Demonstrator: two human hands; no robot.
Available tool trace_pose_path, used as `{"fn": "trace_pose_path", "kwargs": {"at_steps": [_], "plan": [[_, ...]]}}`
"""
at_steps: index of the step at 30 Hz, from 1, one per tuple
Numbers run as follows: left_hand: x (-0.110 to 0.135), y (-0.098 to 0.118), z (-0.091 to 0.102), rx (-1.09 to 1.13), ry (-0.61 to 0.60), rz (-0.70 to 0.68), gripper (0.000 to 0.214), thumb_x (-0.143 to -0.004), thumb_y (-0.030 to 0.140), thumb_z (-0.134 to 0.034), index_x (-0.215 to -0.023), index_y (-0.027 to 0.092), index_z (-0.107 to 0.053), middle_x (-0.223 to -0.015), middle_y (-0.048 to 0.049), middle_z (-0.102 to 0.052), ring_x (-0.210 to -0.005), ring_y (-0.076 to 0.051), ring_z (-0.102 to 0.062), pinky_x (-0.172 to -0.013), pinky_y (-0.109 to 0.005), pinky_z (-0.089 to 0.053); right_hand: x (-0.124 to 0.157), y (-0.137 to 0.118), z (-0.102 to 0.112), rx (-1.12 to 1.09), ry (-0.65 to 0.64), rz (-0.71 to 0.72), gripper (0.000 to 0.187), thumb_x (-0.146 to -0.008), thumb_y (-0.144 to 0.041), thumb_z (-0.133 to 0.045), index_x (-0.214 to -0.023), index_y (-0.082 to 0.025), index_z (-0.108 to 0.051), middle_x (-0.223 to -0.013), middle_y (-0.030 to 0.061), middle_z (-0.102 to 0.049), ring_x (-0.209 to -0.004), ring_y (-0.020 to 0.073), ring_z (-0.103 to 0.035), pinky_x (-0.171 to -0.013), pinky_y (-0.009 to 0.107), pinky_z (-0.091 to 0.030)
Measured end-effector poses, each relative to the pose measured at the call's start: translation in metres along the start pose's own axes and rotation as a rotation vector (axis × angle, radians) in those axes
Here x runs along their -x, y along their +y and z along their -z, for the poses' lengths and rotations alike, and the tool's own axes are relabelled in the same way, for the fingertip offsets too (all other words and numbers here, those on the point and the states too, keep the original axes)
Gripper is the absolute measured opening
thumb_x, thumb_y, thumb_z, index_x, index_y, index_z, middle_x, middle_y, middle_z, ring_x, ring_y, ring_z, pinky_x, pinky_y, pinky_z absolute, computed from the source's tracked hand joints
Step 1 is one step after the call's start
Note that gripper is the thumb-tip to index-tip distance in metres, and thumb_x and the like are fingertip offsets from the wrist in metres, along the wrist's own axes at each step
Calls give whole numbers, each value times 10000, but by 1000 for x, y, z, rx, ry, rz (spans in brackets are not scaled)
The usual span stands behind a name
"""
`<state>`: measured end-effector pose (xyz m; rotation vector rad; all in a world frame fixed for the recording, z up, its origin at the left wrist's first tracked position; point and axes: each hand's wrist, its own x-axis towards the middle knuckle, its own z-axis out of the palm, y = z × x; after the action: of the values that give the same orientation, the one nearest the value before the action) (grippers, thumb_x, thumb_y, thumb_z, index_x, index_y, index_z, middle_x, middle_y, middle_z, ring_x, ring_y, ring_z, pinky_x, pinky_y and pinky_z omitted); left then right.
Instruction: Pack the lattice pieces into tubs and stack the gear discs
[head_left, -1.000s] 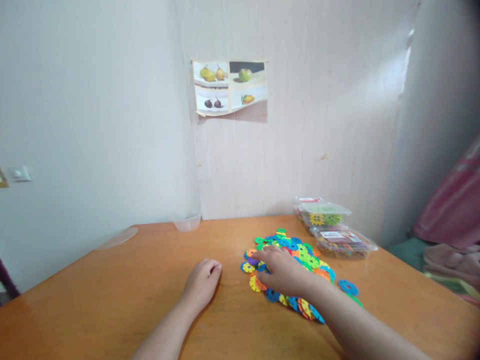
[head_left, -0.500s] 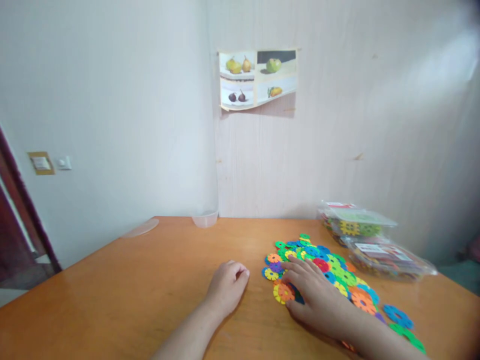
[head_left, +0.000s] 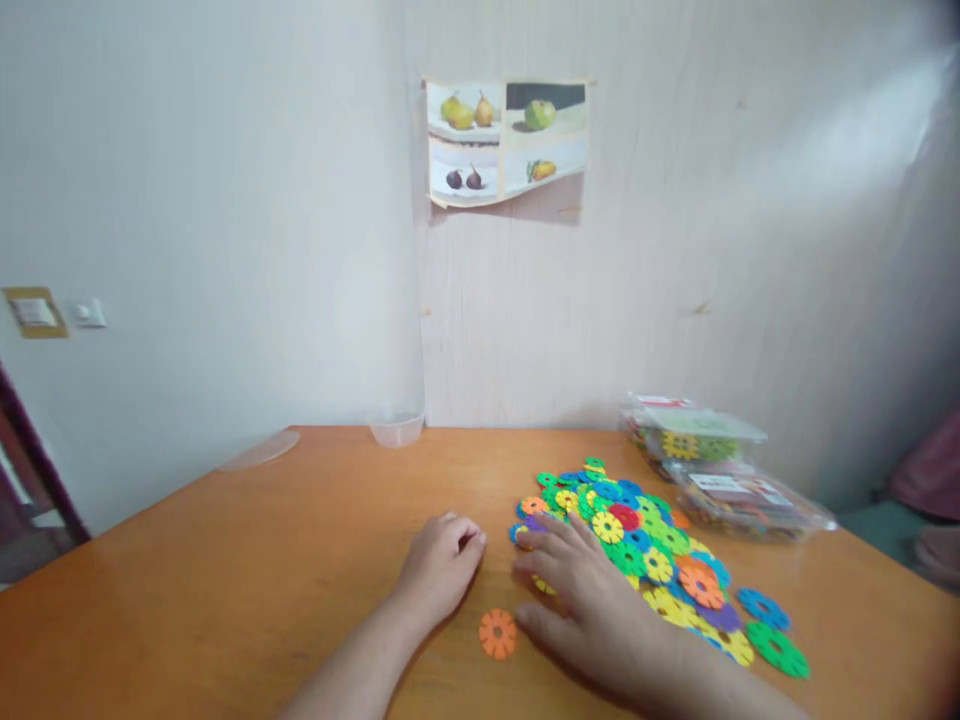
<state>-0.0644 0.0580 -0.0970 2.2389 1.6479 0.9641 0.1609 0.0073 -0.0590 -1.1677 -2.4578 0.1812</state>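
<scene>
My left hand (head_left: 441,566) rests on the table with its fingers curled in, and no object shows in it. My right hand (head_left: 581,600) lies palm down with fingers spread over the left edge of a pile of notched plastic discs (head_left: 628,556) in several colours. Just left of its thumb an orange notched disc (head_left: 498,634) lies flat on the wood, apart from the pile. A yellow disc (head_left: 543,585) shows partly beneath its fingers. Whatever is under the palm is hidden.
Clear plastic boxes (head_left: 750,498) of coloured pieces stand at the back right of the wooden table (head_left: 247,560). An open clear tub (head_left: 397,430) and a flat clear lid (head_left: 262,450) sit along the back left. Fruit pictures (head_left: 504,140) hang on the wall.
My right hand has moved left and toward me off the pile. The orange disc is now separated, lying between my hands. My left hand stays curled; the view has turned slightly right.
</scene>
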Motion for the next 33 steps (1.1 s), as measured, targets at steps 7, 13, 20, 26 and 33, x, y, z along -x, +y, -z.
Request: {"fn": "trace_pose_path", "kwargs": {"at_steps": [7,13,20,26,33], "plan": [[-1,1,1,8,-24,15,223,-879,296,-525,-739,202,-672,-801,-37,-665,-821,-182,-597,-734,-273,-398,-2,46,6,185,-25,-240,503,-847,-470,-552,-1289,-243,-627,-1486,88,-477,-1438,369,-258,-1151,634,-117],[0,0,0,16,-15,-10,228,-884,301,-521,-739,204,-668,-793,-36,-659,-807,-180,-592,-720,-270,-398,-3,49,5,200,-47,-252,486,-839,-446,-545,-1282,-266,-630,-1524,69,-430,-1445,344,-257,-1162,609,-118],[0,-1,-2,7,-24,4,218,-883,290,-521,-750,204,-671,-799,-34,-661,-815,-177,-591,-734,-271,-398,0,67,8,219,-47,-266,464,-801,-378,-583,-1237,-231,-644,-1505,85,-457,-1424,311,-303,-1176,544,-144],[-1,-1,-1,8,-34,-1,220,-886,301,-525,-754,201,-669,-812,-36,-657,-819,-177,-588,-734,-272,-400,0,70,10,188,-49,-270,431,-812,-462,-601,-1167,-228,-673,-1476,101,-488,-1396,317,-345,-1150,540,-206],[-1,-3,-2,28,-31,-7,213,-889,300,-533,-763,204,-675,-810,-32,-646,-820,-173,-577,-743,-269,-399,-1,65,9,187,-15,-247,396,-828,-463,-595,-1117,-211,-693,-1421,103,-542,-1352,313,-398,-1137,532,-228]]}}
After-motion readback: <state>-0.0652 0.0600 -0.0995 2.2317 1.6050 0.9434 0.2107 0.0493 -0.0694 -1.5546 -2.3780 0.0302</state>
